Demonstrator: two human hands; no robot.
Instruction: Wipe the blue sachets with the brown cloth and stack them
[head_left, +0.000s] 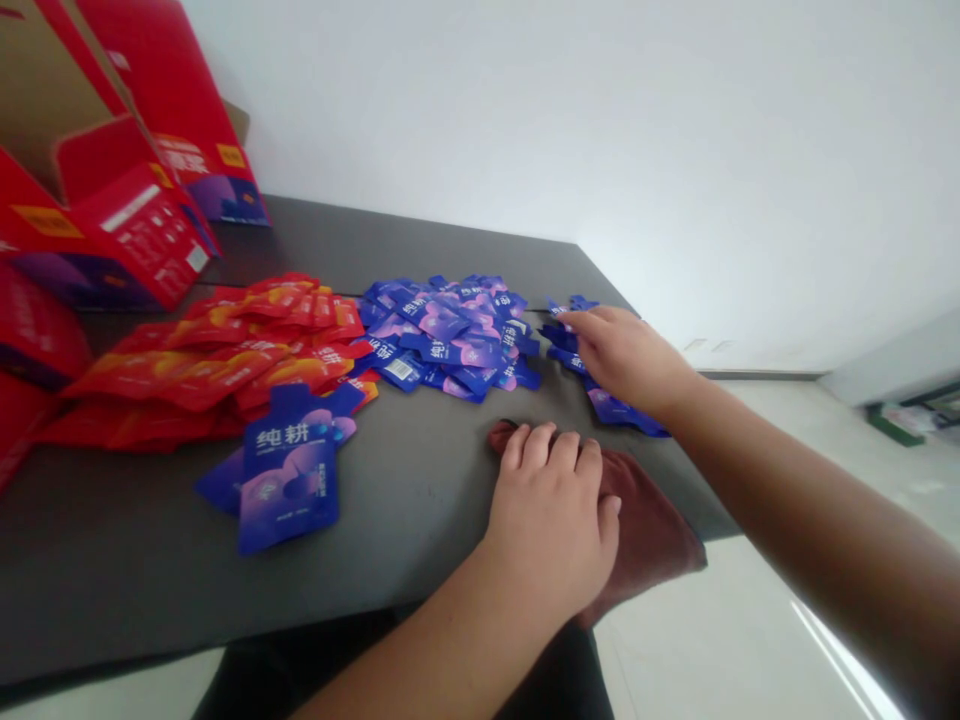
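Palm down, my left hand (555, 510) rests on a folded brown cloth (652, 530) at the table's right front edge, fingers lightly bent and thumb apart. My right hand (626, 355) reaches over a small group of blue sachets (619, 410) farther right. Its fingers are drawn together at a blue sachet (559, 335), and the hand hides part of that group. A larger heap of blue and purple sachets (457, 335) lies left of my right hand. Two more blue sachets (289, 480) overlap at the front left.
Red sachets (217, 360) are piled in overlapping rows on the left of the dark grey table (420, 510). An opened red carton (150, 230) and a taller red box (180, 100) stand behind them. A white wall (525, 120) runs along the back.
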